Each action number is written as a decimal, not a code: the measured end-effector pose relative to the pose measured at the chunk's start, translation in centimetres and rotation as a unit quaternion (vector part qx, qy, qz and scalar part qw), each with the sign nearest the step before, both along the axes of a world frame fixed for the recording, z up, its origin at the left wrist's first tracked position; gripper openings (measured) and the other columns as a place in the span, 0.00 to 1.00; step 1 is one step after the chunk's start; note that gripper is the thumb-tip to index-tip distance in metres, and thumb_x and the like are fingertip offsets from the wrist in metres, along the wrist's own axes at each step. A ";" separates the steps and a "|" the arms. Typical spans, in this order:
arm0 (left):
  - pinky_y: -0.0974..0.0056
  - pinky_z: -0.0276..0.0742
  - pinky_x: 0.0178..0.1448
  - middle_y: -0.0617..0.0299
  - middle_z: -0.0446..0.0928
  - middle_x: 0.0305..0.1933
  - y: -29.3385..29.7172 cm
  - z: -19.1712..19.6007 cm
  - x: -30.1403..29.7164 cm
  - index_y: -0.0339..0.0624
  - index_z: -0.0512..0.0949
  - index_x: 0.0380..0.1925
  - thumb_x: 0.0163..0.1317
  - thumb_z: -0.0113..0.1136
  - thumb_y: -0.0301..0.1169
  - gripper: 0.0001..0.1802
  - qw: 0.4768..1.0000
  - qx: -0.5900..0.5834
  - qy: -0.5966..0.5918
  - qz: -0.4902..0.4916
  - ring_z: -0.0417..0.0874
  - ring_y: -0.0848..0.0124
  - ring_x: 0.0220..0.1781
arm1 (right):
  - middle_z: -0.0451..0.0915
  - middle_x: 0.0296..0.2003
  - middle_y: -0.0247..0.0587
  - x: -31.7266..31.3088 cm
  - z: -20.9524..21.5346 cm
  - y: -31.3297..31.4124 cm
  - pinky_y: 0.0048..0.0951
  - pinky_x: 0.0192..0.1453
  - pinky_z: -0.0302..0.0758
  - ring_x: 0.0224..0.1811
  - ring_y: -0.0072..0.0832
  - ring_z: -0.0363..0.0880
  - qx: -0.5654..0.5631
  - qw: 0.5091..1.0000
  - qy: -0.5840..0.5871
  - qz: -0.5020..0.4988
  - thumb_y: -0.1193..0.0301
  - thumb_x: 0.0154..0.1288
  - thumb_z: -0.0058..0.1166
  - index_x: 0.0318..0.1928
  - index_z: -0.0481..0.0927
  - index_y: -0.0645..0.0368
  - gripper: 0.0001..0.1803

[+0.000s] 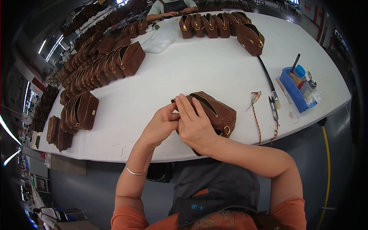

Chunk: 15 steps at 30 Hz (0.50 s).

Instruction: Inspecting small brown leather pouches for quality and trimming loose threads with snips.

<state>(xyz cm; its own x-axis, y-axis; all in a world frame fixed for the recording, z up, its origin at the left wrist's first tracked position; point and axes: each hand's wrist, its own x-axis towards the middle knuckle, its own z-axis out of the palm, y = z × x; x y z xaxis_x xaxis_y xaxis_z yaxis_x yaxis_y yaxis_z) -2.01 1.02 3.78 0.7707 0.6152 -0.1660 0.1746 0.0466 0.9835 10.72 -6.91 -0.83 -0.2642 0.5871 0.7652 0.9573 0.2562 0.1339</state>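
Note:
A brown handbag (pixel 225 112) with a gold zipper and ring lies on the white table in front of me, its zipped top partly open. My left hand (pixel 163 123) is at the bag's left end, its thumb and fingers closed in a pinch. Whatever is between them is hidden. Over the same end lies my right hand (pixel 196 128), back upward, with several fingers stretched out. Its thumb is out of sight, and the hands touch each other. A short dark strip hangs below the right wrist near the table edge.
Rows of similar brown bags (pixel 132 59) line the left, with more bags (pixel 209 26) at the back. Thread snips (pixel 273 109), a brush (pixel 275 96) and a blue tray (pixel 291 90) of bottles lie right. A person (pixel 172 8) sits across the table (pixel 184 69).

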 end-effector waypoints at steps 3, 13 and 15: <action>0.69 0.75 0.51 0.54 0.83 0.44 0.0 0.2 -0.1 0.29 0.63 0.66 0.57 0.51 0.15 0.32 1.000 -0.008 0.001 -0.003 0.81 0.74 0.46 | 0.75 0.56 0.68 0.4 0.0 0.3 0.54 0.66 0.69 0.66 0.55 0.70 0.012 1.000 -0.009 0.000 0.73 0.49 0.56 0.30 0.80 0.74 0.12; 0.73 0.72 0.52 0.57 0.82 0.47 -0.8 -0.7 0.2 0.30 0.59 0.68 0.54 0.49 0.12 0.37 1.000 0.017 -0.015 -0.020 0.79 0.78 0.45 | 0.75 0.60 0.53 5.2 2.2 -1.8 0.41 0.58 0.76 0.65 0.51 0.72 -0.024 0.951 0.276 0.142 0.83 0.52 0.59 0.32 0.75 0.65 0.07; 0.72 0.72 0.54 0.55 0.80 0.53 -0.7 -2.2 -0.1 0.31 0.56 0.71 0.56 0.46 0.11 0.39 0.995 0.075 -0.051 0.050 0.79 0.77 0.48 | 0.75 0.60 0.54 6.6 3.3 -3.7 0.41 0.59 0.76 0.65 0.50 0.72 -0.012 0.952 0.282 0.123 0.84 0.52 0.59 0.33 0.76 0.65 0.07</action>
